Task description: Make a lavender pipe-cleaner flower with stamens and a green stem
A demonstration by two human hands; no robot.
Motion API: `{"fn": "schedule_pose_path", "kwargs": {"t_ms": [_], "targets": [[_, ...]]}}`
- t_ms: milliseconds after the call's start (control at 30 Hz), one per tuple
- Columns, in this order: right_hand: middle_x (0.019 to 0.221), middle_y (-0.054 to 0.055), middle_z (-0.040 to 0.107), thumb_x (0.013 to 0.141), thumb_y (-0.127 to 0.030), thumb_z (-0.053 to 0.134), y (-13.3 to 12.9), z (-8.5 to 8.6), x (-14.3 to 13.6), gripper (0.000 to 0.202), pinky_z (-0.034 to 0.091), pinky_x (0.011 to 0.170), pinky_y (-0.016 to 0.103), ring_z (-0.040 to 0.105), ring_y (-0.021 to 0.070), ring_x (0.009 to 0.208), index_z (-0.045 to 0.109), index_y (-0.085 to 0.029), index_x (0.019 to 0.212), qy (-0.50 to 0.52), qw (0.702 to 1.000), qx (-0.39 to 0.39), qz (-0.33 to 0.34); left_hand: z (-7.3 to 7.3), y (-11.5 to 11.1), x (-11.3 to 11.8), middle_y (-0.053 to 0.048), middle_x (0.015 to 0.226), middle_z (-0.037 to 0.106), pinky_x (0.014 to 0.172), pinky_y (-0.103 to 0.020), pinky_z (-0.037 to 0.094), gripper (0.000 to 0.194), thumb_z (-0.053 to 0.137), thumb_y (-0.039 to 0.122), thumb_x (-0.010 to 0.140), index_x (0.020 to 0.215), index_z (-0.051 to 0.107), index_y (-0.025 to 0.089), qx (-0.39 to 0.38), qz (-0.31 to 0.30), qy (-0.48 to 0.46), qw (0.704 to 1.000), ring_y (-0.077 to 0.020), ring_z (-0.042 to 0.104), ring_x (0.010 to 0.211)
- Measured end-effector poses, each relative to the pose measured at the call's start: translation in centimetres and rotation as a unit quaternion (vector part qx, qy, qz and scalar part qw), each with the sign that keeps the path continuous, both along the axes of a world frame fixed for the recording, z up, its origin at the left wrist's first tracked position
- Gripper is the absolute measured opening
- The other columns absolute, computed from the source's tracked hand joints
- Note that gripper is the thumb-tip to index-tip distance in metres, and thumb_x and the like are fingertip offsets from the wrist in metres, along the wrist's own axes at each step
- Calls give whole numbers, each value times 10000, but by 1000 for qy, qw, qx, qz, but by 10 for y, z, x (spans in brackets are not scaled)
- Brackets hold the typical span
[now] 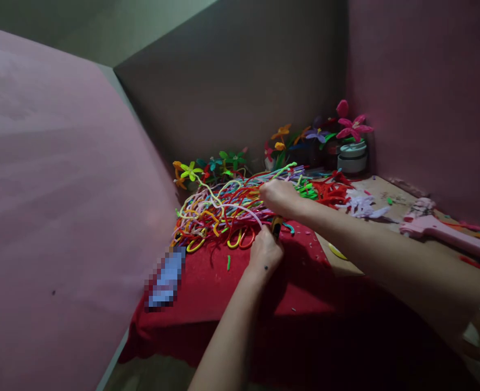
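A heap of chenille stems (207, 212) in many colours lies on the red cloth (207, 304). Closed near the heap's front edge, my left hand (266, 251) grips a pale lilac chenille stem (244, 208) that curves back into the pile. Against its fingertips is a small brown and black object (277, 227); I cannot tell its kind. My right hand (279, 196) is closed over the heap's right part, beyond the left hand, and its fingers hide whatever they hold. Just behind it rises a light green stem tip (291, 165).
Chenille flowers (191, 171) stand along the back, with a pink one (354, 128) by a grey round container (352, 157). Red stems (333, 193), a white fuzzy bunch (362, 203) and a pink tool (452, 233) lie rightward. Walls enclose the table; a pixelated item (166, 279) sits left.
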State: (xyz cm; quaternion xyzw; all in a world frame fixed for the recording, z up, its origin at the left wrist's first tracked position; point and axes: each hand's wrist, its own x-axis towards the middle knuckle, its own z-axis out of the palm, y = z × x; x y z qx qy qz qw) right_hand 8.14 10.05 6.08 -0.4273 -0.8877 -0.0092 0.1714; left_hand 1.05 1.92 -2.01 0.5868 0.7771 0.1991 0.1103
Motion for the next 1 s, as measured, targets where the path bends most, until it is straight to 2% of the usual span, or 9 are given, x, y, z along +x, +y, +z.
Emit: {"fn": "schedule_pose_path", "kwargs": {"t_ms": [200,267,367,433,500,567,633,800,1000], "targets": [[862,144,660,915,-333,265,-13,34,28,427,387,627,289,603,218,783,636,-129,972,157,975,125,-92,13,-45,-24,-77,826,661,640,-267,403,196,501,158,686,839,622,183,-21,-59,-25,998,-209,597,761],[840,132,665,893,-340,320,-21,35,33,387,380,621,292,603,221,764,653,-145,919,130,982,126,-51,16,-65,-40,-46,769,649,584,-239,392,243,477,157,691,879,631,174,-38,-62,-149,986,-166,578,671],[861,153,666,881,-287,313,-31,14,27,375,390,621,306,611,247,801,660,-148,902,6,999,30,30,21,-93,-70,-26,766,638,558,-215,390,273,540,186,643,898,623,133,-39,-8,-317,947,-132,551,620],[834,149,675,839,-264,384,-35,-8,18,313,405,613,305,628,250,761,674,-153,878,-35,998,-11,57,24,-108,-91,-23,776,639,586,-209,403,306,604,199,588,881,627,114,-4,58,-335,940,-125,553,636],[816,152,679,799,-218,423,-37,-28,10,278,420,621,303,638,246,748,682,-149,874,-75,991,-49,95,25,-120,-111,12,659,603,502,-198,377,376,639,240,551,904,618,112,19,127,-342,931,-101,509,522],[822,160,680,784,-193,434,-41,-44,3,273,429,624,302,642,250,767,682,-138,883,-95,985,-68,129,25,-130,-130,87,454,457,383,-194,291,466,611,316,580,1010,580,140,1,189,-358,914,-83,381,352],[828,158,682,780,-188,446,-46,-55,-3,263,433,614,293,645,247,775,679,-137,889,-106,978,-79,160,22,-133,-145,109,395,391,349,-189,249,472,590,326,584,1023,569,154,5,233,-341,911,-78,317,298],[804,137,682,800,-160,432,-60,-69,-21,253,438,604,294,644,236,757,673,-145,878,-114,969,-76,208,10,-121,-169,47,496,534,409,-200,335,261,637,245,503,752,611,169,76,253,-263,928,-118,492,439],[942,154,626,824,-99,387,-59,-76,-33,275,427,716,335,568,256,909,642,-122,925,-89,973,-23,213,2,-113,-166,50,531,537,408,-202,358,278,607,277,556,805,570,160,103,265,-281,917,-98,470,414]]}}
